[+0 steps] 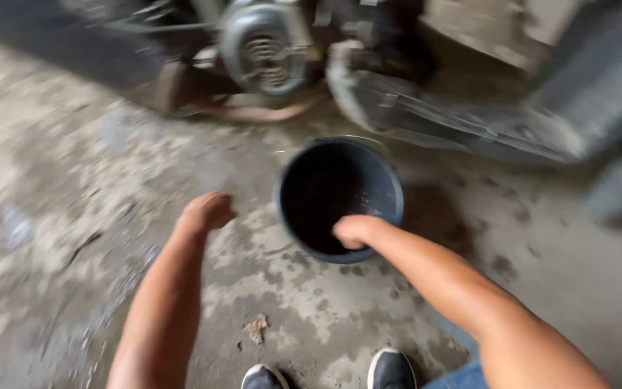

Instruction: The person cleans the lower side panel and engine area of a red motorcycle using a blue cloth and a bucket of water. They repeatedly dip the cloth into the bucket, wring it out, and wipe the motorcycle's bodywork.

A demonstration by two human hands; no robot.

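A dark round bucket (390, 189) stands on the stained concrete floor in front of me, holding a black liquid. My right hand (355, 230) is curled over its near rim and grips it. My left hand (206, 212) hovers over the floor to the left of the bucket, fingers curled into a loose fist with nothing in it. The picture is blurred by motion.
A motorcycle engine (264, 47) and dark body panels (455, 119) lie just beyond the bucket. A dry leaf (256, 328) rests on the concrete near my shoes (390, 369). Oil stains mark the floor (52, 187).
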